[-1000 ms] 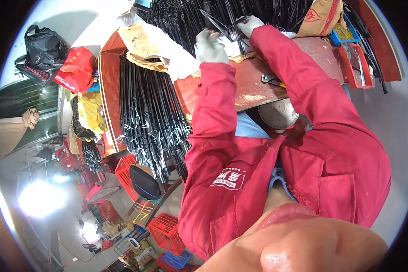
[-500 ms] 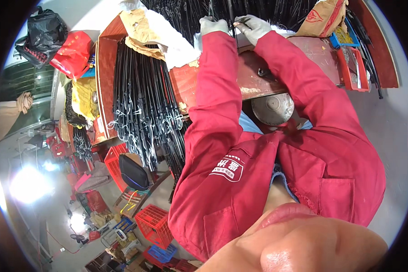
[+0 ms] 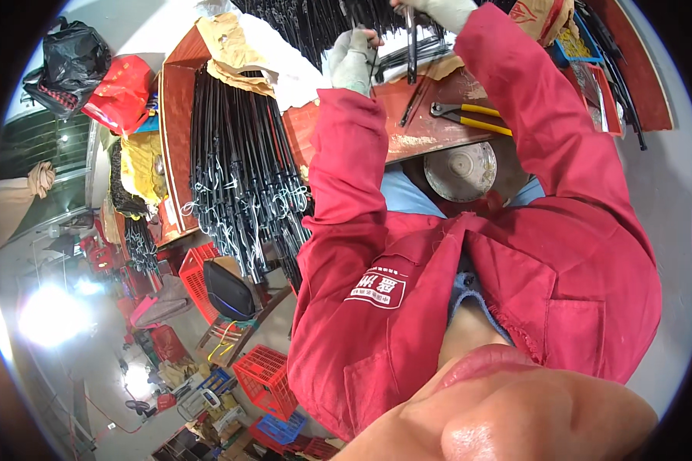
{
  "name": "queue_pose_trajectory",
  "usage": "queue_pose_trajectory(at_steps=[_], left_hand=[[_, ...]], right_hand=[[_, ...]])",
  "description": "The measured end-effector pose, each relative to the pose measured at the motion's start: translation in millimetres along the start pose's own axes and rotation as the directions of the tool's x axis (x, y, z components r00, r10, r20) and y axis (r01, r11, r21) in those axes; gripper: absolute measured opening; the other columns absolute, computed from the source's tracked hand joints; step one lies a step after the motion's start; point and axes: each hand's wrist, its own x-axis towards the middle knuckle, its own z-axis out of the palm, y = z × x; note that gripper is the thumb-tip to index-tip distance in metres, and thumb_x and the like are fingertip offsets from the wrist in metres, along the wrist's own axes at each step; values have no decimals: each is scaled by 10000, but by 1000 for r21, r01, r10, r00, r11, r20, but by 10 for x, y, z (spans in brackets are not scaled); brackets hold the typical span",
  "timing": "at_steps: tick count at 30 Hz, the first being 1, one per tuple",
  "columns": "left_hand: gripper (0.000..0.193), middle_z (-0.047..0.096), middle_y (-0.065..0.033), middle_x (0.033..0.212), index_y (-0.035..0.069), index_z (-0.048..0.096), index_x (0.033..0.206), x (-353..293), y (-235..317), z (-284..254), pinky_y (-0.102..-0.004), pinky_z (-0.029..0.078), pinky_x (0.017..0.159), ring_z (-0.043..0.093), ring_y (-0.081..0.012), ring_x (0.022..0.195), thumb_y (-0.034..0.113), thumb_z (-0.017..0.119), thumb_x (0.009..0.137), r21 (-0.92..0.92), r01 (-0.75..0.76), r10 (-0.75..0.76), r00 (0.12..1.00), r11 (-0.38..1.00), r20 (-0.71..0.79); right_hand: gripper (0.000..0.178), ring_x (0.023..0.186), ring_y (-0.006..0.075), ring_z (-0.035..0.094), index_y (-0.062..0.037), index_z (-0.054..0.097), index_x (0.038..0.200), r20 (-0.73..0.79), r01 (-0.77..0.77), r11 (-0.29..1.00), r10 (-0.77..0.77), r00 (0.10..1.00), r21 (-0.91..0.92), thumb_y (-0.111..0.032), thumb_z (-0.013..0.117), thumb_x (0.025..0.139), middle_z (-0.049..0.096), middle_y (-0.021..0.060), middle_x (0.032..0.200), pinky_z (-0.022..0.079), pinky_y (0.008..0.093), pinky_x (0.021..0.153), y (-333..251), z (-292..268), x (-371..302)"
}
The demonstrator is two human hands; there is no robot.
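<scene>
Both my hands wear pale gloves with bare fingertips at the far side of the red workbench (image 3: 307, 138). My left hand (image 3: 351, 63) is closed, with curled fingers pinching a thin black piece at their tips. Farther right, at the top edge, my right hand (image 3: 447, 11) is closed on a dark rod (image 3: 412, 48) that points down toward the bench. Its upper end is cut off by the picture's edge. Pliers with yellow handles (image 3: 477, 117) lie beneath my right forearm. Several thin black rods (image 3: 296, 29) are heaped behind my hands.
Black rods with white ties (image 3: 242, 169) hang over the bench's left part beside brown paper (image 3: 234, 46). Right are a blue tray (image 3: 579, 48) and a red tray (image 3: 609, 100). A round metal disc (image 3: 460, 170) sits below the edge. Red crates (image 3: 265, 380) stand lower left.
My hands have moved apart; the right has risen to the top edge with the dark rod, the left has come slightly nearer. The yellow-handled pliers have come into view.
</scene>
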Motion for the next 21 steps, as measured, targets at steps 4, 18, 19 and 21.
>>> queue_pose_trajectory(at_steps=[4, 18, 19, 21], left_hand=[[185, 546, -65, 736, 20, 532, 999, -191, -17, 58, -229, 430, 489, 510, -126, 564, 162, 524, 880, -127, 35, 0, 964, 991, 267], [183, 574, -96, 777, 60, 495, 1011, -740, -668, -179, -291, 481, 583, 558, -195, 649, 177, 536, 877, -657, -112, 174, 984, 745, 29], [174, 576, -101, 780, 65, 493, 1007, -777, -469, -146, -290, 480, 576, 557, -193, 636, 170, 538, 876, -765, -97, 190, 981, 636, 33], [157, 581, -111, 785, 75, 490, 999, -856, -157, -67, -287, 478, 562, 554, -191, 612, 155, 540, 873, -925, -49, 220, 975, 377, 38]], right_hand=[[144, 663, 107, 511, -28, 608, 927, 109, -36, 999, 34, 993, 13, -107, 544, 824, 585, 17, 749, 428, 204, 645, 92, 3, -47], [262, 725, 327, 547, -76, 602, 895, 690, 669, 275, -24, 723, -691, -180, 655, 661, 563, 121, 853, 462, 388, 682, 1086, -115, -565], [260, 723, 322, 545, -73, 602, 897, 710, 692, 269, -41, 704, -670, -165, 655, 660, 562, 118, 854, 462, 382, 675, 1069, -125, -548], [257, 718, 313, 539, -66, 602, 899, 743, 732, 258, -73, 665, -630, -136, 654, 657, 560, 114, 858, 461, 369, 660, 1016, -159, -533]])
